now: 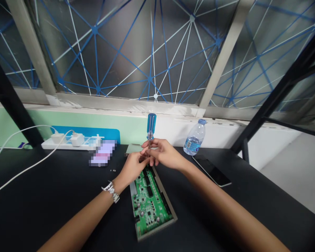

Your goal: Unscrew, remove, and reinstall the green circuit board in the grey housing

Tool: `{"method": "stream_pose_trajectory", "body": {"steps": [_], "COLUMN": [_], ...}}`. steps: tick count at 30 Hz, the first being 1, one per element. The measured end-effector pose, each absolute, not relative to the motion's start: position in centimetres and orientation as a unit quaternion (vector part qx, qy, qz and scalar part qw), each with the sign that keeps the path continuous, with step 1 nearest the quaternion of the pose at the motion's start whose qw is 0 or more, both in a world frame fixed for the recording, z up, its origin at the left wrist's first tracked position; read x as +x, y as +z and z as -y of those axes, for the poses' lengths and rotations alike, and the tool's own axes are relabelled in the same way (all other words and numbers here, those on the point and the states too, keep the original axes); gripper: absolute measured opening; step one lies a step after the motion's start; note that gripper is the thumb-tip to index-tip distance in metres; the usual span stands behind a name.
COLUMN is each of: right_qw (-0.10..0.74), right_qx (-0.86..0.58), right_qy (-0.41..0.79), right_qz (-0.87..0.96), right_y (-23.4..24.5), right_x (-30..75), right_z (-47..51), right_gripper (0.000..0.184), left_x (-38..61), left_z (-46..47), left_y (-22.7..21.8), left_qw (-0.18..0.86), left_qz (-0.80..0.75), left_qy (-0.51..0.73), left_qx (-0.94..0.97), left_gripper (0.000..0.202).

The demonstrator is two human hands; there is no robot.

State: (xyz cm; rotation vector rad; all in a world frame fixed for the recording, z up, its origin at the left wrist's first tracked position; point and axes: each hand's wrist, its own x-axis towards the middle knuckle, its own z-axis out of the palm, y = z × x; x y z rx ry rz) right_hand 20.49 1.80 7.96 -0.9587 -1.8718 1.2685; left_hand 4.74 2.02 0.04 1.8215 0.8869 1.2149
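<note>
A screwdriver (151, 126) with a clear blue handle stands upright over the far part of a green circuit board (153, 203), which lies in a shallow metal tray (157, 231). The fingers of my right hand (164, 153) are closed round its shaft, just below the handle. My left hand (134, 165), with a silver bracelet (111, 191) at the wrist, has its fingers pinched together low by the shaft, touching my right fingers. What the left fingertips hold is hidden, and so is the screwdriver's tip.
Left of the board lie a few tiny metal pieces (113, 170) and a blurred-out phone (103, 153). Behind them is a white power strip (68, 142) with plugs and cables. On the right are a water bottle (195, 137) and a dark phone (212, 170). A window wall closes the back.
</note>
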Motion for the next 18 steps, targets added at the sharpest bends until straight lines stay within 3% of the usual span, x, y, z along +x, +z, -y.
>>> {"method": "stream_pose_trajectory", "body": {"steps": [7,13,18], "right_qw": [0.378,0.371,0.334], "right_qx": [-0.390,-0.412,-0.395], "right_qy": [0.419,0.408,0.448], "right_qz": [0.728,0.725,0.729], "right_y": [6.5,7.2,8.3], "right_x": [20.0,21.3,21.9], "right_z": [-1.9,-2.6,-2.5], "right_gripper": [0.019,0.028,0.016], "left_x": [5.4,4.9,3.8], "left_z": [-2.6,-1.5,-1.4], "left_y": [-0.8,0.2,0.6], "left_qw": [0.383,0.454,0.446], "left_qz": [-0.358,-0.341,-0.351], "left_qy": [0.485,0.485,0.471], "left_qx": [0.700,0.665,0.675], "left_gripper": [0.018,0.022,0.018]}}
